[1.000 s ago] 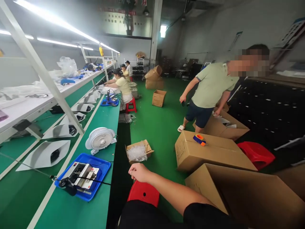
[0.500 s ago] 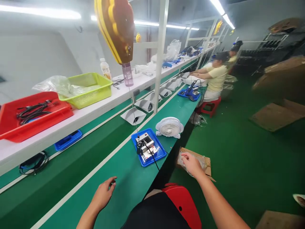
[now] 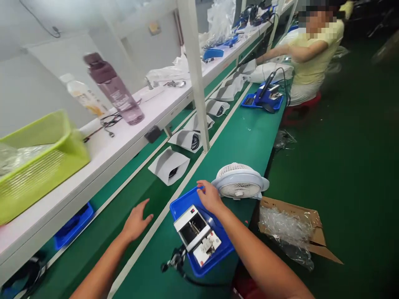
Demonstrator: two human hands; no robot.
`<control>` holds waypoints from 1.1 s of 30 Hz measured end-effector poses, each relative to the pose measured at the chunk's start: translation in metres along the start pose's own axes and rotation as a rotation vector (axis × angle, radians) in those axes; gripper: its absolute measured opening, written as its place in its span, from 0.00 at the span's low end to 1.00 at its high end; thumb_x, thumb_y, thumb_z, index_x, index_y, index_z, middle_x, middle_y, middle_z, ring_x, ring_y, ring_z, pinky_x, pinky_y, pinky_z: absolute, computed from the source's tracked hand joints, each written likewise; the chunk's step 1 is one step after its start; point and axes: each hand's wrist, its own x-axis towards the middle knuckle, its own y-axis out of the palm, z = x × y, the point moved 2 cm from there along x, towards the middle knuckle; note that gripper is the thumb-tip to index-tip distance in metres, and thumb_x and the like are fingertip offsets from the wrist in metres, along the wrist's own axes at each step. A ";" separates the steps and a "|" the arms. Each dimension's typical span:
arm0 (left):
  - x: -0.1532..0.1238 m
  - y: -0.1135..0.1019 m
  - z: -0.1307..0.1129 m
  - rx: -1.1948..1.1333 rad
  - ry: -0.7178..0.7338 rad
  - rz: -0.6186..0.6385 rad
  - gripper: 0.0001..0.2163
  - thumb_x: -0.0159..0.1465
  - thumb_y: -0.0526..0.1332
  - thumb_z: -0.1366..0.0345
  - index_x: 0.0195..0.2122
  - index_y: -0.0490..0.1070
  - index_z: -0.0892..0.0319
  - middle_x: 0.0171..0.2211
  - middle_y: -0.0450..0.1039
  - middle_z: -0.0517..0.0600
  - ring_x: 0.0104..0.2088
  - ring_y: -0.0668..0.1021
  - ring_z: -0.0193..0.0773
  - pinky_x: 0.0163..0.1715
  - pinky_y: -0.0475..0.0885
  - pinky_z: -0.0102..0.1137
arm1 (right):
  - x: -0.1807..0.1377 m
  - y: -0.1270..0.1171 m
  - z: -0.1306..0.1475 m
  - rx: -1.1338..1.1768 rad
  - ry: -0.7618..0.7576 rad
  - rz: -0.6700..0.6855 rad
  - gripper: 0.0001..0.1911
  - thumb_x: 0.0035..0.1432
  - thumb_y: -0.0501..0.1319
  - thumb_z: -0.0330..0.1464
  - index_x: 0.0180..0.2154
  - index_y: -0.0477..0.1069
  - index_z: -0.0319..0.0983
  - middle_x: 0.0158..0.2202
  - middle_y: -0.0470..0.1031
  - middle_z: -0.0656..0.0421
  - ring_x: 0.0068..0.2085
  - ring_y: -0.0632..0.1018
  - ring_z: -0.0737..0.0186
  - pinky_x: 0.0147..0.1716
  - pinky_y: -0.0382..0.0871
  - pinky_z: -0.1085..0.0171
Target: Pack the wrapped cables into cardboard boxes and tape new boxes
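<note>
My left hand (image 3: 137,220) reaches over the dark green belt, fingers apart and holding nothing. Ahead of it lies a white envelope (image 3: 166,164) with its mouth gaping and a black cable inside. My right hand (image 3: 209,197) is above the far edge of the blue tray (image 3: 183,201), beside the white desk fan (image 3: 238,182); its fingers are partly curled and no object shows in them. In the tray sits a small white-and-black device (image 3: 198,232) with a red switch. A black-handled tool (image 3: 174,261) with a cord lies against the tray's near side.
More envelopes (image 3: 187,139) run along the belt. A shelf (image 3: 124,149) on the left bears a yellow-green basket (image 3: 40,166) and a purple bottle (image 3: 115,89). A white post (image 3: 196,74) rises by the belt. A co-worker (image 3: 314,54) sits farther along; a carton with plastic (image 3: 286,224) is on the floor.
My view has moved forward and leftward. My right hand has gone from over the floor carton to the tray and fan. My left hand has moved from the bench to over the belt.
</note>
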 end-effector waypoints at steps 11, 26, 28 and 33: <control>0.242 0.058 -0.086 0.230 -0.018 0.019 0.49 0.64 0.65 0.50 0.78 0.40 0.62 0.77 0.51 0.68 0.77 0.56 0.58 0.73 0.54 0.52 | 0.194 0.084 0.017 -0.163 0.098 -0.107 0.34 0.56 0.57 0.22 0.65 0.64 0.35 0.66 0.69 0.47 0.66 0.68 0.47 0.66 0.64 0.52; 0.227 0.126 -0.048 0.328 -0.127 0.058 0.40 0.67 0.64 0.55 0.75 0.52 0.65 0.65 0.71 0.66 0.68 0.69 0.56 0.73 0.50 0.50 | 0.375 0.087 -0.068 -1.016 -0.001 0.364 0.47 0.59 0.62 0.33 0.76 0.49 0.39 0.79 0.45 0.48 0.77 0.46 0.41 0.73 0.41 0.37; 0.223 0.126 -0.044 0.344 -0.124 0.053 0.36 0.67 0.64 0.56 0.73 0.57 0.65 0.62 0.73 0.66 0.66 0.71 0.57 0.72 0.54 0.50 | 0.378 0.090 -0.082 -1.113 -0.033 0.421 0.46 0.59 0.64 0.33 0.75 0.53 0.41 0.78 0.50 0.47 0.75 0.49 0.37 0.71 0.43 0.34; 0.214 0.118 -0.036 0.365 -0.094 0.118 0.23 0.67 0.62 0.64 0.62 0.71 0.65 0.54 0.78 0.65 0.62 0.74 0.56 0.64 0.63 0.48 | 0.383 0.109 -0.088 -1.157 -0.123 0.493 0.30 0.61 0.60 0.30 0.65 0.71 0.37 0.68 0.67 0.40 0.69 0.59 0.32 0.66 0.47 0.32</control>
